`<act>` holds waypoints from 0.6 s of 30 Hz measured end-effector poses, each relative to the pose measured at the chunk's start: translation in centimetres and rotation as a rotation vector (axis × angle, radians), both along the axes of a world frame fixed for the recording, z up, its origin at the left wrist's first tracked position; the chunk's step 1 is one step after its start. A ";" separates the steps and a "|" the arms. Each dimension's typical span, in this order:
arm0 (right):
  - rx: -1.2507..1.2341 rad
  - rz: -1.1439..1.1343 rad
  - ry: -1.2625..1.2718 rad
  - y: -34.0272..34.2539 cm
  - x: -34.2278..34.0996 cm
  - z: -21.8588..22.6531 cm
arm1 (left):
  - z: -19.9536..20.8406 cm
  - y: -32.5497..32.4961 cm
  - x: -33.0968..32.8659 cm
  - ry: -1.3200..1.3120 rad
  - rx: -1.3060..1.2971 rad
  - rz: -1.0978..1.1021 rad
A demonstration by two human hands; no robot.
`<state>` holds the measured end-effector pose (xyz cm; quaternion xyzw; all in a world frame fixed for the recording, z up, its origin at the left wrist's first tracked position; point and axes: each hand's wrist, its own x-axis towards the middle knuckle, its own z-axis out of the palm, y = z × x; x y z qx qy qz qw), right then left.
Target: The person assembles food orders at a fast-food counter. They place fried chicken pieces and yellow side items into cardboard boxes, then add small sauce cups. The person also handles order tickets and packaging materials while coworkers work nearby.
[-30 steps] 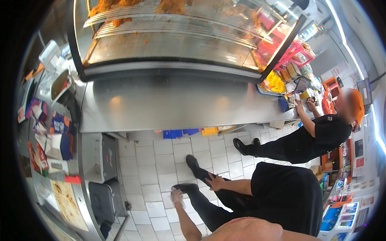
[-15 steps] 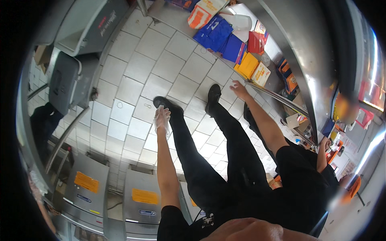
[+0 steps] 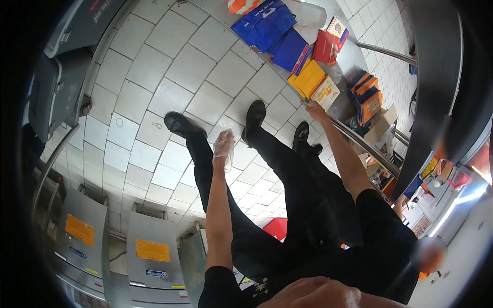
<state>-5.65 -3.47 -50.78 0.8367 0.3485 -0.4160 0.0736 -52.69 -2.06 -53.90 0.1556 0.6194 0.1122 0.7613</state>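
Note:
My left hand (image 3: 224, 145), in a loose clear plastic glove, hangs over the tiled floor near my black trouser legs. Its fingers are fairly straight, and nothing shows in them. Bare of any glove, my right hand (image 3: 319, 113) has its fingers closed at the metal edge (image 3: 354, 136) of a steel shelf. Just beyond the fingertips lie folded yellow cartons (image 3: 308, 77) and a white printed carton (image 3: 325, 93). Part of the right hand's grip is hidden.
Blue folded packaging (image 3: 263, 25) and a red carton (image 3: 325, 47) lie farther along the shelf. Orange-and-blue cartons (image 3: 367, 97) stand beside an open cardboard box (image 3: 381, 126). Grey appliances (image 3: 149, 241) line the left. Another person's black shoe (image 3: 301, 133) is close by.
My right hand has gone from open above the floor to closed at the shelf edge. The gloved left hand has shifted right and slightly up. My view has moved, showing more of the shelf.

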 end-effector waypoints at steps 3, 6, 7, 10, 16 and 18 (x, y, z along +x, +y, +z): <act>0.012 -0.055 0.074 -1.7 -2.8 0.5 | -1.7 -0.9 -1.7 0.058 0.034 -0.074; -0.108 -0.126 0.170 -1.9 -8.5 0.9 | -2.3 -0.6 -3.7 0.147 0.077 -0.074; -0.082 -0.092 0.234 -1.4 -10.5 0.8 | -2.0 -0.2 -4.1 0.192 0.047 -0.097; 0.043 0.007 0.291 1.7 -14.7 -1.0 | 0.5 2.0 -4.9 0.079 -0.065 0.286; 0.307 0.052 -0.041 15.1 -7.6 -8.2 | 6.7 12.5 -4.8 -0.105 0.292 0.272; 0.652 0.024 -0.079 21.0 -2.8 -8.2 | 8.3 17.1 -5.0 -0.143 0.373 0.263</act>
